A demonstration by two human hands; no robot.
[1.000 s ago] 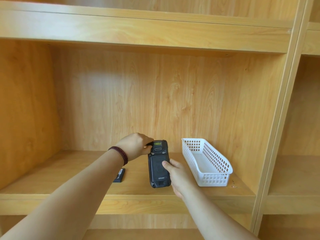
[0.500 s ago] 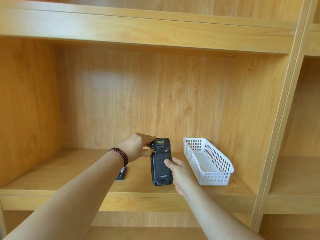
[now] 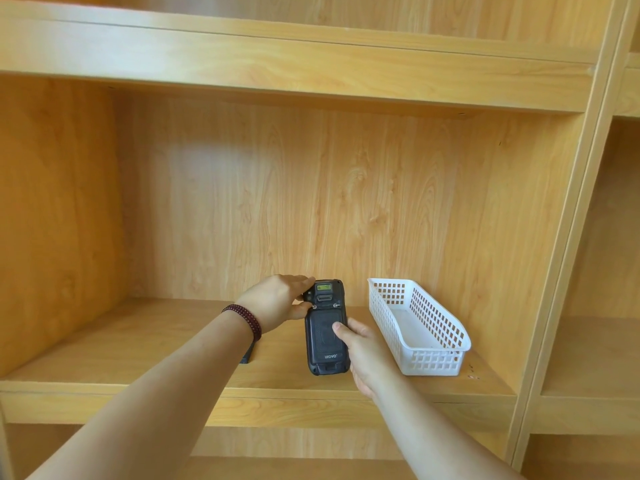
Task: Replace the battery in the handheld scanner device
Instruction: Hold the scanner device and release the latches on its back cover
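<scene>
Gripping the handheld scanner [image 3: 325, 329] from both sides, your two hands hold it back-side up over the wooden shelf [image 3: 138, 344]. Your right hand [image 3: 367, 355] wraps the right edge of the lower body, thumb laid across the back cover just above the "urovo" mark. Your left hand [image 3: 277, 303] pinches the top left corner near the scan window, fingers closed on the head of the device; a dark red bead bracelet [image 3: 244, 318] sits on that wrist. The scanner's long axis runs away from you, toward the back panel of the shelf, with the scan head at the far end and the latch end nearest you. Whether its near end touches the board, you cannot tell. Partly hidden behind your left forearm, a small dark battery [image 3: 247, 355] lies flat on the shelf, left of the scanner. Just right of your right hand stands a white slotted basket [image 3: 440, 358], also lengthwise front to back
</scene>
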